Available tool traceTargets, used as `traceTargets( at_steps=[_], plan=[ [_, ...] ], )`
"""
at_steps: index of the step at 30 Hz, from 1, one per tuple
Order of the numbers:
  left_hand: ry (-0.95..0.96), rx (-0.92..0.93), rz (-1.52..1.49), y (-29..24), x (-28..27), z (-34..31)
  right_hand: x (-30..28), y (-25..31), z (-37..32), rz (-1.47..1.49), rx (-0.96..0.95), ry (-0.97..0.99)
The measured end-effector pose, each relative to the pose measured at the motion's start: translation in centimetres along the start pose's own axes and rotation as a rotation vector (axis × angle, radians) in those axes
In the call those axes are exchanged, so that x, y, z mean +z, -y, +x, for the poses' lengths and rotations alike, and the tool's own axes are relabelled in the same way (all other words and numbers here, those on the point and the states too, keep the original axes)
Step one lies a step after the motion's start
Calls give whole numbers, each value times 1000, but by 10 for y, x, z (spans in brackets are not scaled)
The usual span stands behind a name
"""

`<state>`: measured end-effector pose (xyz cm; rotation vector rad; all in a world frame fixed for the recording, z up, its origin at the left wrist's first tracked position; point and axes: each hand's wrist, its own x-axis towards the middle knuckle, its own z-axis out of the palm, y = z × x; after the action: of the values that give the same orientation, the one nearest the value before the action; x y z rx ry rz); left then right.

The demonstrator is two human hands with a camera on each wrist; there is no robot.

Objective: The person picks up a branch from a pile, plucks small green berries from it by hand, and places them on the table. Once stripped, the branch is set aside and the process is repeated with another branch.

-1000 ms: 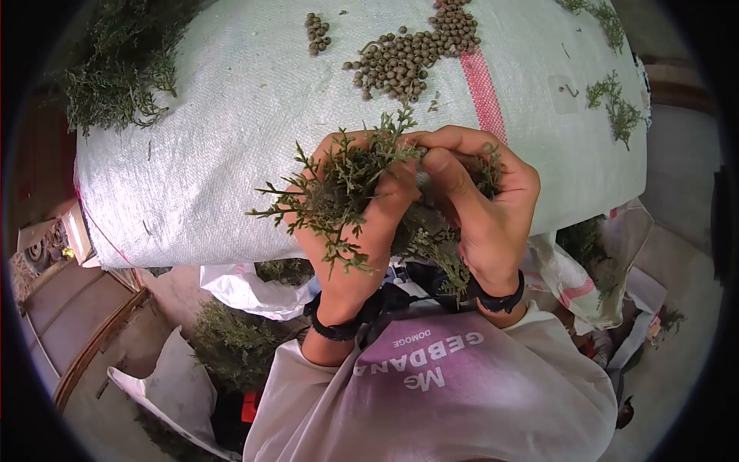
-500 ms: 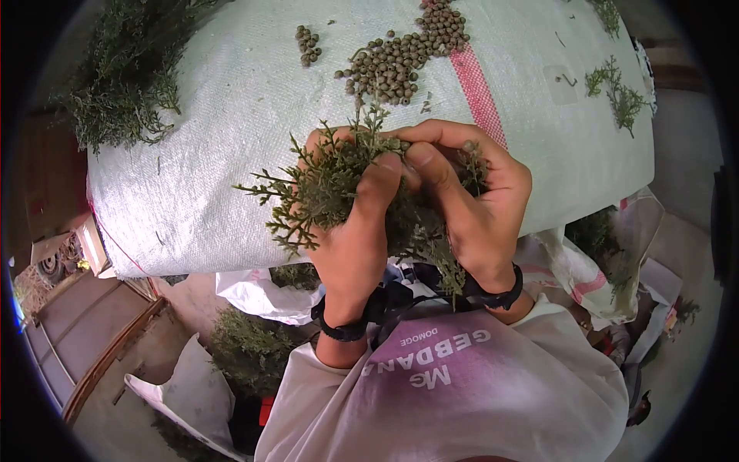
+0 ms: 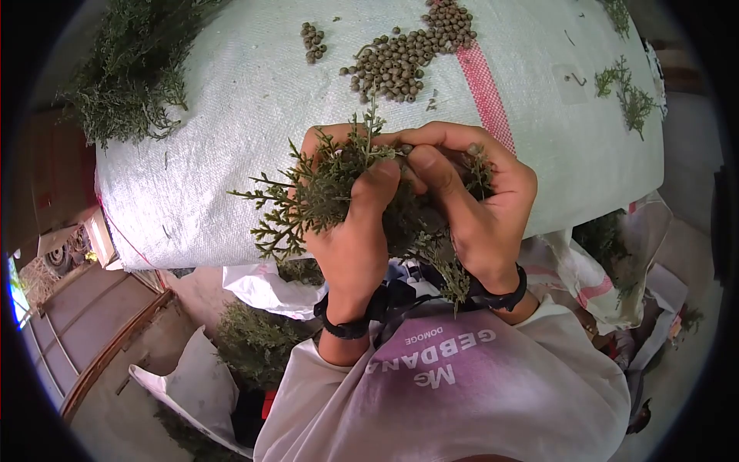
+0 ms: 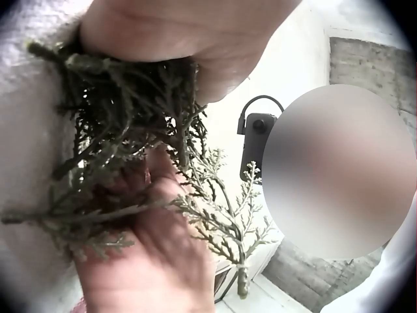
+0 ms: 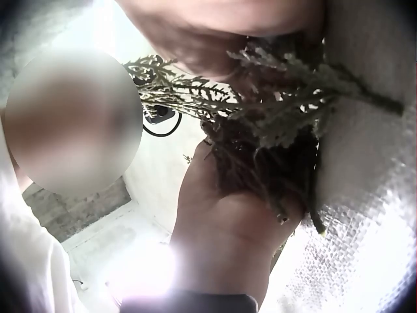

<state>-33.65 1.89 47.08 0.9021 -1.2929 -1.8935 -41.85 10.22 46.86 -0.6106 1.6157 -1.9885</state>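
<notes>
Green scaly-leaved sprigs (image 3: 308, 196) are bunched in the left hand (image 3: 350, 239), whose fingers curl round them from behind, the thumb lying on top. The right hand (image 3: 489, 208) holds more greenery (image 3: 479, 173) in its curled fingers. Thumb and forefinger of the right hand pinch at a small round seed (image 3: 407, 149) beside the left thumb. In the left wrist view the stems (image 4: 130, 85) hang between both palms; the right wrist view shows the bunch (image 5: 260, 156) with cut stem ends. Fingertips behind the foliage are hidden.
Brown round seeds (image 3: 392, 65) lie in a pile on the white woven sack (image 3: 231, 100), a smaller cluster (image 3: 313, 42) to their left. Branches (image 3: 138, 69) lie at the sack's upper left, a sprig (image 3: 631, 96) at its right. Open bags with greenery (image 3: 254, 343) stand below.
Both hands have drawn slightly closer at the thumbs, and the left hand's bunch has tilted a little. The small seed between the thumbs shows more plainly. The head view has shifted slightly.
</notes>
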Motion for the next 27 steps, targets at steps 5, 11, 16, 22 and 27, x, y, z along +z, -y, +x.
traceTargets(
  at_steps=[5, 11, 16, 22, 27],
  plan=[
    [23, -74, -78, -3, 0, -3, 0, -3, -2, 32, -10, 3],
    [-46, -74, 95, 1, -3, -4, -1, -3, -2, 3, -20, 15],
    [-60, 2, 278, 4, -4, -5, -3, -6, -4, -65, -31, 30],
    [-29, -101, 149, 1, -7, -4, -2, -9, -6, -104, -77, 0],
    [5, -89, 242, -3, -5, -3, 3, -8, -6, -62, -98, -17]
  ],
)
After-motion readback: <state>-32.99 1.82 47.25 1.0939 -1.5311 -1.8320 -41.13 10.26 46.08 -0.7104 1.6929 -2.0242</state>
